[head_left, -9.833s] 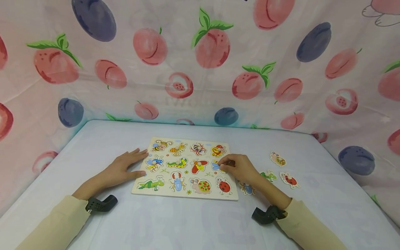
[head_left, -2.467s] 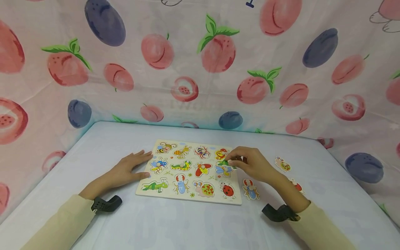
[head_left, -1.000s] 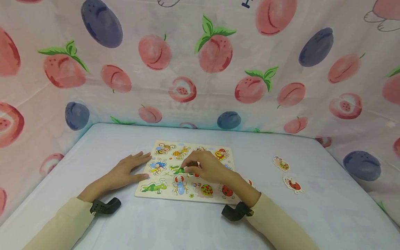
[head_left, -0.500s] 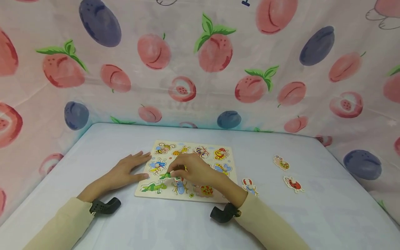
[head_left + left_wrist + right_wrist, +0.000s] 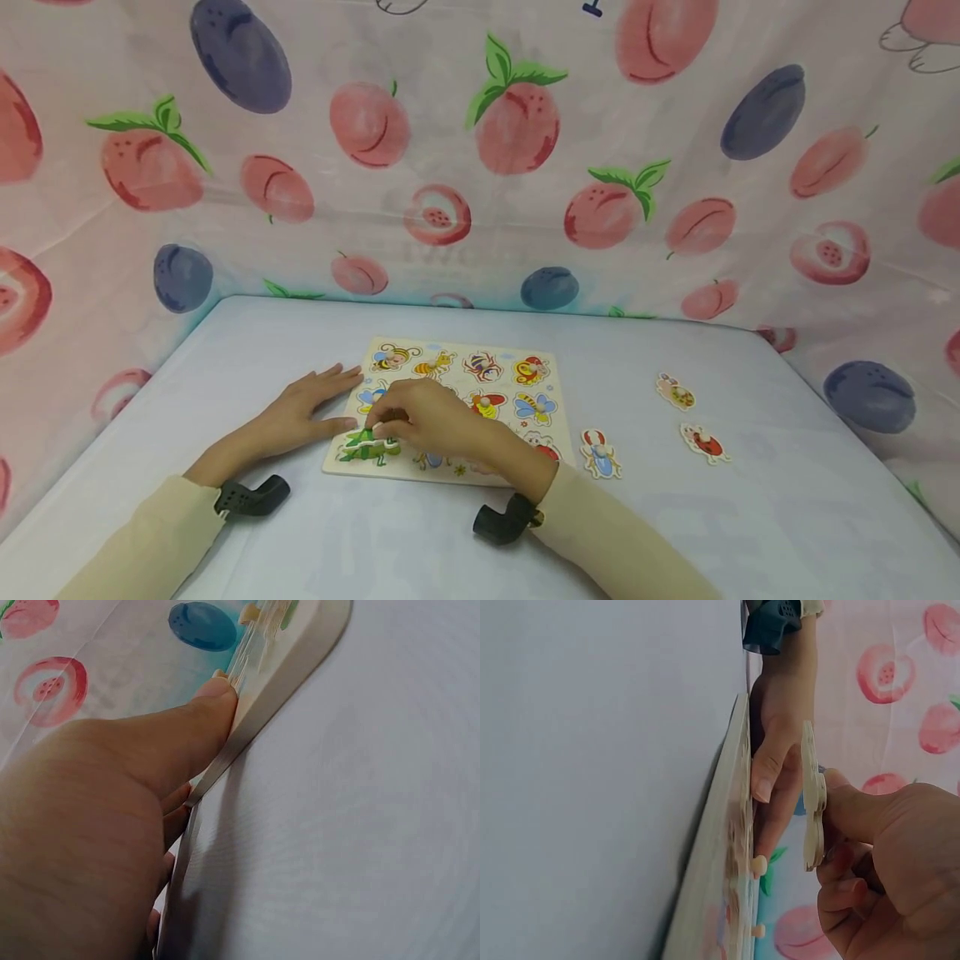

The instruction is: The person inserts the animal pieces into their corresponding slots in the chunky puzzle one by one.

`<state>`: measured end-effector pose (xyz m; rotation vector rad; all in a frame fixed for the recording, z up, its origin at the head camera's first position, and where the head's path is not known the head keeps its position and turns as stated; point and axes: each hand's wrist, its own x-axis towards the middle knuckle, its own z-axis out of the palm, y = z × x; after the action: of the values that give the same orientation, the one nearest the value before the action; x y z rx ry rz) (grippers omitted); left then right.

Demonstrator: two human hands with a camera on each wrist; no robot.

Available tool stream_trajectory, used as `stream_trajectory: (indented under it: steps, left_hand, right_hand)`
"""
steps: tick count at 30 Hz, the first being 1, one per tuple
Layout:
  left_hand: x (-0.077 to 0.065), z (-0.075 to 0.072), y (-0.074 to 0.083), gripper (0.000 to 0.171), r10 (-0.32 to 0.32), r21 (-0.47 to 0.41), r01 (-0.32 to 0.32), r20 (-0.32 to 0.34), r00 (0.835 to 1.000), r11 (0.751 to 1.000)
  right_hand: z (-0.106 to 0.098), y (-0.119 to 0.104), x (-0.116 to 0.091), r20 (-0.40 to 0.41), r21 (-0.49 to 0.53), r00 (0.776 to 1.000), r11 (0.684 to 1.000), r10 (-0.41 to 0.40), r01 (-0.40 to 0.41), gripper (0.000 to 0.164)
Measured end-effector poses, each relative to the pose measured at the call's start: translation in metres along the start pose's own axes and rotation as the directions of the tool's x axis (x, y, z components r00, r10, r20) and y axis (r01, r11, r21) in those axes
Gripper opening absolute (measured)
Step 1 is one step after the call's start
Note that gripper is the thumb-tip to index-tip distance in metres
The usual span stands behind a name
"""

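Note:
A wooden peg puzzle board [image 5: 450, 482] with insect pictures lies on the white table. My left hand [image 5: 300, 408] rests at its left edge, fingers extended; in the left wrist view the thumb [image 5: 202, 724] lies on the board's top near its edge. My right hand [image 5: 435, 421] pinches a green grasshopper puzzle piece [image 5: 364, 437] over the board's lower left, above the printed grasshopper [image 5: 363, 455]. From the right wrist view the held piece [image 5: 812, 799] is tilted on edge and apart from the board. Part of the board is hidden under the right hand.
To the board's right lie a stag beetle piece [image 5: 600, 454], a snail piece [image 5: 676, 392] and a ladybug piece [image 5: 704, 443]. Several knobbed pieces, such as the spider [image 5: 482, 367] and the bee [image 5: 535, 407], sit in the board. A fruit-print curtain [image 5: 480, 208] stands behind the table.
My right hand has carried the grasshopper piece leftward across the board to the lower left, after letting go of the bee piece earlier. The left hand stays at the board's edge.

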<state>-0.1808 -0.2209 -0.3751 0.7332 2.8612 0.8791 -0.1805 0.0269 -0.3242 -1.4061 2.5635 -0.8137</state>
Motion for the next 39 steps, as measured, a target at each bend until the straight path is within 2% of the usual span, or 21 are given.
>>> stream_trajectory:
  steps: [7,18,29,39]
  left_hand:
    - [-0.001,-0.001,0.001,0.073,0.007,-0.005,-0.007,0.001,1.0,1.0]
    - [-0.001,0.0,-0.002,0.072,0.019,0.003,-0.019,-0.002,1.0,1.0]
    - [0.0,0.0,-0.002,0.073,0.01,0.004,-0.01,-0.004,1.0,1.0]
    - [0.0,0.001,-0.002,0.073,0.0,0.005,0.0,-0.002,1.0,1.0]
  right_hand:
    - [0.011,-0.001,0.006,0.015,-0.019,0.998,0.998,0.057,-0.057,0.013]
    - [0.019,-0.003,0.006,0.053,-0.03,0.995,0.996,0.083,-0.081,0.011]
    - [0.023,0.0,0.006,0.05,-0.042,0.996,0.997,0.074,-0.071,0.009]
    - [0.026,0.004,0.005,0.054,-0.034,0.994,0.995,0.097,-0.095,0.008]
